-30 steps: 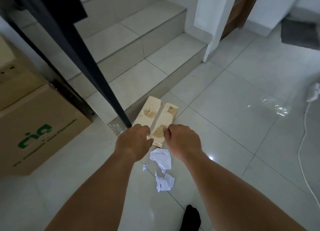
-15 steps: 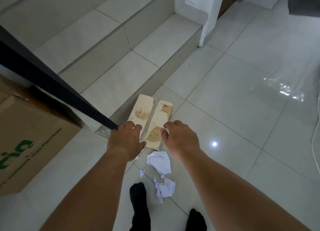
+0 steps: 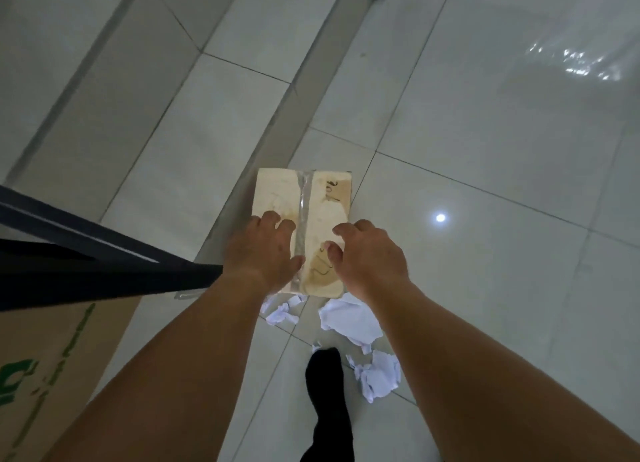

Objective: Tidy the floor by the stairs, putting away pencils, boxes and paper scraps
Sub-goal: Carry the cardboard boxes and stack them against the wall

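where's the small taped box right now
In the head view the small taped box lies on the floor tiles at centre, against the bottom stair step, with both hands on its near end and crumpled paper scraps just behind.

Black railing (image 3: 104, 247); steps (image 3: 166, 122) (tiled)

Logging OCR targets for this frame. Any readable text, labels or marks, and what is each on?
Small taped box, top flap: dark handwritten marks, perhaps "20" followed by a stroke; not legible for certain.
Same box, near edge between left hand and right hand: a pen scribble, unreadable.
Large cardboard box: green printed logo and a line of print, cut off and blurred, unreadable.
Paper scraps: no visible writing.
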